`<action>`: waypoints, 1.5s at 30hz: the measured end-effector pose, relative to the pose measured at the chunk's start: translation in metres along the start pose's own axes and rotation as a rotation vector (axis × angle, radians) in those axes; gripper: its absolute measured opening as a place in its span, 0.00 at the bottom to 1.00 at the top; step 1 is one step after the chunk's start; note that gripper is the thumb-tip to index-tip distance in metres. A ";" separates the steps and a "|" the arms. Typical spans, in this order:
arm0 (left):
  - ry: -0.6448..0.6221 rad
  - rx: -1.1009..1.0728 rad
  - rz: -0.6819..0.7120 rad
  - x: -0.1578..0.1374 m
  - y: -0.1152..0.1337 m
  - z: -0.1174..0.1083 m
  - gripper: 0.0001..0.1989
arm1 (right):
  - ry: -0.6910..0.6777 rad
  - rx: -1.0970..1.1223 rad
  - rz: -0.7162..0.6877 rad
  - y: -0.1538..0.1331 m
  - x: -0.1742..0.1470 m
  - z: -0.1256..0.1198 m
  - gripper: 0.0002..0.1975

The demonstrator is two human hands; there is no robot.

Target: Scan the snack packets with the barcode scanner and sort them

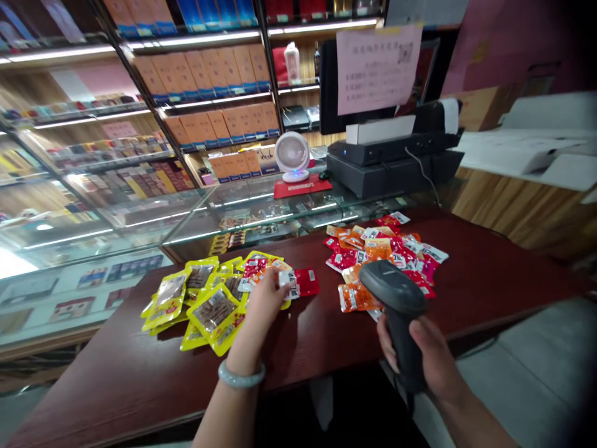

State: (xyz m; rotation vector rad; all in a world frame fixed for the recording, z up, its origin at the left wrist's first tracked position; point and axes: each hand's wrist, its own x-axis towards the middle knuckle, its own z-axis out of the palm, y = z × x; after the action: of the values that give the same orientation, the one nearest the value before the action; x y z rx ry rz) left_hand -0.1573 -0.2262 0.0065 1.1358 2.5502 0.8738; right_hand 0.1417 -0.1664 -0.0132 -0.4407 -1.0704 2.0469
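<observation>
Here the left hand [267, 297] sits at centre frame, fingers curled and pinching a small white-and-red packet [290, 285] at the right edge of the yellow snack pile [205, 302]; the right hand [426, 358], lower right, is wrapped tight around the handle of a dark barcode scanner [396, 298], whose head points toward the orange and red packets [380, 255] right of centre; the likely trouble, as I judge it, is the slick packet slipping from so light a pinch, or the wrist dragging loose yellow packs off the pile; the scanner head could also nudge the orange packs it overlaps; the red countertop [466, 274] has bare room between the two piles and toward its near edge at the bottom; a glass case [140, 218] borders it upper left.
</observation>
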 end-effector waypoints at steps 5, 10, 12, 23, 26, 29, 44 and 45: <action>0.415 0.368 -0.026 -0.014 0.013 -0.013 0.27 | 0.071 -0.061 0.110 -0.011 -0.037 -0.029 0.21; 0.089 0.358 0.348 -0.026 0.068 0.031 0.23 | 0.123 -0.098 0.152 -0.001 -0.056 -0.049 0.23; -0.062 0.379 0.458 -0.031 0.088 0.056 0.24 | 0.138 -0.073 0.184 0.004 -0.060 -0.052 0.23; -0.212 0.195 0.337 -0.047 0.076 0.066 0.16 | 0.094 -0.065 0.211 0.004 -0.058 -0.053 0.22; -0.211 0.041 0.286 -0.051 0.062 0.059 0.13 | 0.028 -0.076 0.215 0.002 -0.050 -0.047 0.22; -0.190 0.015 0.271 -0.055 0.056 0.058 0.10 | -0.013 -0.109 0.212 0.003 -0.042 -0.039 0.24; 0.429 0.468 0.160 -0.023 0.018 -0.021 0.24 | 0.037 -0.101 0.207 0.012 -0.042 -0.038 0.25; 0.370 0.438 0.224 -0.022 0.026 -0.013 0.23 | 0.041 -0.095 0.212 0.013 -0.042 -0.038 0.25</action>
State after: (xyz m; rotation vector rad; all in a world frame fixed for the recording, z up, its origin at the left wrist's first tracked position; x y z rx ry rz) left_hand -0.1316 -0.2343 0.0318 1.5297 3.0674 0.6302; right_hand 0.1856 -0.1820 -0.0481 -0.6667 -1.1412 2.1662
